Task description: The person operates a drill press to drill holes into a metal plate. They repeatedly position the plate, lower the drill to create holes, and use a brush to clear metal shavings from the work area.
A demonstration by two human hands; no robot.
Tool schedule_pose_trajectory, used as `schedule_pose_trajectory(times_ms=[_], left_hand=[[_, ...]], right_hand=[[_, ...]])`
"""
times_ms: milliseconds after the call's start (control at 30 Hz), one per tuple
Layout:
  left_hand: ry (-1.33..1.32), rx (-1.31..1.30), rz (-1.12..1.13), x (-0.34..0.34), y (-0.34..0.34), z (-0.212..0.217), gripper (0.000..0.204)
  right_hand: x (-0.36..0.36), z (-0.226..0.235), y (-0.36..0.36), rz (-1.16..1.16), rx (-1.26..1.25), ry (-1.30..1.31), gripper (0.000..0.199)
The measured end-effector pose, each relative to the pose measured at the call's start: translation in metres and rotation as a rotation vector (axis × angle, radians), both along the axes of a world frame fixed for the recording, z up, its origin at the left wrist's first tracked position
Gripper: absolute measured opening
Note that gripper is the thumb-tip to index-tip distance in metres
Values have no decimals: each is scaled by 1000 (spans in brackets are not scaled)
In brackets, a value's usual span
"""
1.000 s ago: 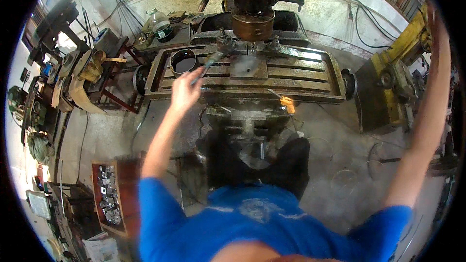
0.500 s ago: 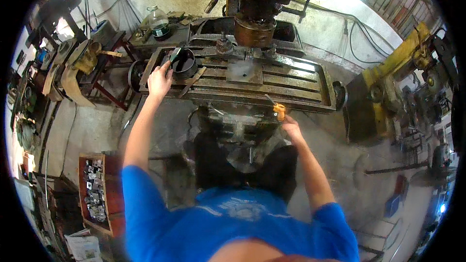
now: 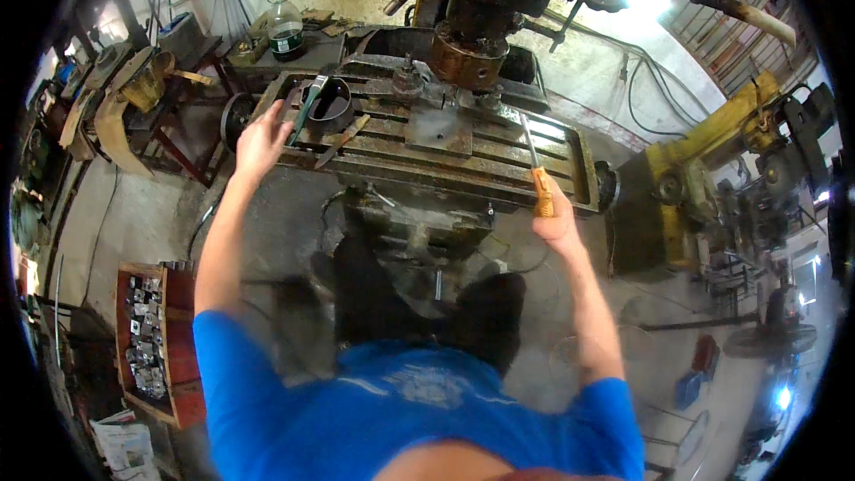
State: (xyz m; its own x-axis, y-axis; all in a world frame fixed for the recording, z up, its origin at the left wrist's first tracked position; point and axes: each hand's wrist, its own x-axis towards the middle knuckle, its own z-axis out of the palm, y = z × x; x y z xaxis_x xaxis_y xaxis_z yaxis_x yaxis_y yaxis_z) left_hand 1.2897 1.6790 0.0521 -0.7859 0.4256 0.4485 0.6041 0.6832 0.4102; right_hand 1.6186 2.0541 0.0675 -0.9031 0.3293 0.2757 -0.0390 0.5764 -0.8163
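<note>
My left hand [image 3: 261, 144] is just left of a green-handled brush [image 3: 308, 110], its fingers apart and apparently off the handle. The brush leans on the left side of a dark round pot [image 3: 333, 116] of dark liquid, its pale metal band uppermost. My right hand [image 3: 557, 218] is closed around the orange handle of a screwdriver [image 3: 541, 185]. Its thin metal shaft points away from me, over the right part of the slotted machine table [image 3: 392, 150]. A flat, narrow strip [image 3: 343, 141] lies on the table beside the pot.
The machine's round brown head [image 3: 469, 58] hangs over a metal block [image 3: 441, 131] on the table. Handwheels [image 3: 608, 187] stand out at the table's ends. A red-sided wooden box of metal parts [image 3: 183, 347] is low at left. A clear jug [image 3: 285, 28] stands behind.
My left hand has let go of the brush and drawn back left. My right hand has swung the screwdriver so its shaft points away over the table. The view has shifted slightly.
</note>
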Motion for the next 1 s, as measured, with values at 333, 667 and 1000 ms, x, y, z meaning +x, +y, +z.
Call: schedule_pose_trajectory(times_ms=[333,667,1000], left_hand=[[60,106,69,31,-96,3,38],[-142,-81,554,43,-291,-7,40],[-144,30,1118,153,-493,-102,32]], right_hand=[[-92,25,-36,-107,1034,-796,30],[-178,30,-29,-286,909,-801,36],[-32,15,-23,87,764,-679,25]])
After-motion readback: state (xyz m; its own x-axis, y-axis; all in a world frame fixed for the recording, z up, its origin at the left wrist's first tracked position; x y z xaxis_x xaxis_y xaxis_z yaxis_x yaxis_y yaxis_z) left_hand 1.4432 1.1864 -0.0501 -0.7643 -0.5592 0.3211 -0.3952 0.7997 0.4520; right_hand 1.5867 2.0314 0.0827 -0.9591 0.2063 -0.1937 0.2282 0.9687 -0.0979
